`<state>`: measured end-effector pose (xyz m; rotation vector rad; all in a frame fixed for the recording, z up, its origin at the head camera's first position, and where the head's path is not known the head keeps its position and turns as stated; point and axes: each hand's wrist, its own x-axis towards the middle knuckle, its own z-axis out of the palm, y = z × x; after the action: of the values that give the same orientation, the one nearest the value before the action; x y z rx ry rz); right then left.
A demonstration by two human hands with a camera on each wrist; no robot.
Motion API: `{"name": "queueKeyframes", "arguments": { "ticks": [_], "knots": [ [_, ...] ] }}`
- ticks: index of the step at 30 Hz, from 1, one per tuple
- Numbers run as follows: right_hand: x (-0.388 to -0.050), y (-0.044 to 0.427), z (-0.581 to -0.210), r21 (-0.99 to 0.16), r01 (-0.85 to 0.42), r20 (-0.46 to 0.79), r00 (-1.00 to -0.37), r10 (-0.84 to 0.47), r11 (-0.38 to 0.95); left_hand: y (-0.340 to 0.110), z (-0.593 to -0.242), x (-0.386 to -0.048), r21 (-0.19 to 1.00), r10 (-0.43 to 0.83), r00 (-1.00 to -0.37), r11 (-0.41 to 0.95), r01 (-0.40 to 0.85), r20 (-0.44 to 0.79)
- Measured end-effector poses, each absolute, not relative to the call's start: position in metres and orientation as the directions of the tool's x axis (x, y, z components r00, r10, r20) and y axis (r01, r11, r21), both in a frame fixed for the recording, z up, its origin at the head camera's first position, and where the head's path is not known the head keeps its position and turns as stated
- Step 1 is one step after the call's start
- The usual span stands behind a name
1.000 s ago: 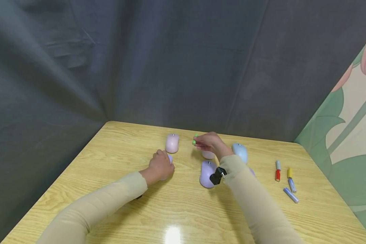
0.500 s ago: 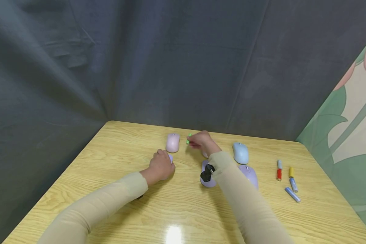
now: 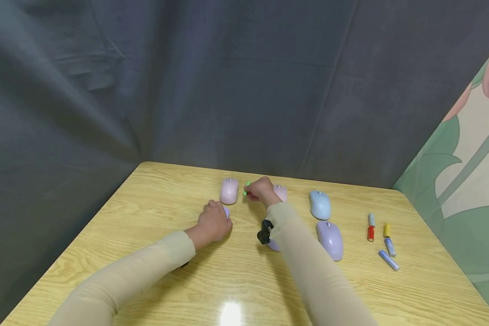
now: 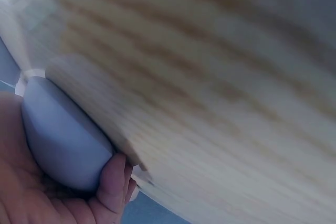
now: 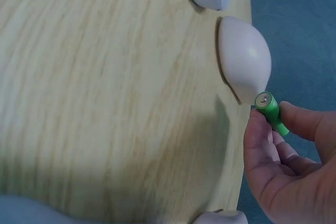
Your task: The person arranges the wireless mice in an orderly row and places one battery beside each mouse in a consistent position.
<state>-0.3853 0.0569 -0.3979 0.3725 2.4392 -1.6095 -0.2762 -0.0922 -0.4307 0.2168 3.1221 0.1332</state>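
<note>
My left hand [image 3: 213,222] grips a purple computer mouse [image 4: 68,135] on the table, fingers curled over its side; only a sliver of that mouse shows in the head view. Between thumb and fingertips, my right hand [image 3: 260,188] pinches a green battery [image 5: 269,109], raised above the table. Just left of the battery in the head view lies a pale pink mouse [image 3: 229,191]. Another pink mouse [image 3: 281,193] sits right of the right hand, partly hidden by it. Beneath the right wrist, a purple mouse [image 3: 273,245] is mostly covered.
A light blue mouse [image 3: 320,205] and a larger purple mouse [image 3: 330,240] stand right of the right forearm. Farther right lie several batteries, among them a red one [image 3: 371,234], a yellow one [image 3: 387,230] and a blue one [image 3: 389,260]. A dark curtain [image 3: 244,90] hangs behind the table.
My right hand has moved left with the green battery, closer to the left pink mouse. The larger purple mouse has come out from behind the right sleeve. My left hand has stayed put.
</note>
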Motion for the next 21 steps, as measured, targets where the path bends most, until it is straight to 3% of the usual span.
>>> {"name": "queueKeyframes", "arguments": {
  "ticks": [10,21],
  "knots": [
    [-0.374,0.049,-0.401,-0.847,0.268,-0.247,-0.963,0.106,0.460,-0.093,-0.430,-0.275,0.087,0.137,-0.991,0.987,0.137,0.003],
    [-0.371,0.048,-0.404,-0.809,0.332,-0.305,-0.943,0.137,0.485,-0.090,-0.429,-0.273,0.060,0.165,-0.986,0.985,0.164,0.003]
  ]
}}
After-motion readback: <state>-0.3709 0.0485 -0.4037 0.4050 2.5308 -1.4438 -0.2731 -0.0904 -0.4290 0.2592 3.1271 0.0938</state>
